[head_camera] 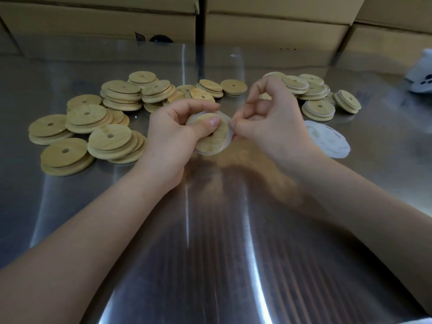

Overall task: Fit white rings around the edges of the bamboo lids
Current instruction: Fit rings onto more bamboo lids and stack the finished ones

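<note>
Above the surface (210,230), centre: one bamboo lid (214,139), face tilted toward the camera, held in the left grip (173,127) — thumb pressed on its face, fingers curled behind. The white ring (230,134) sits partly round the rim and stands off at the lid's right edge. The right grip (268,122) pinches it there — judged the nearer one for seating it.
</note>
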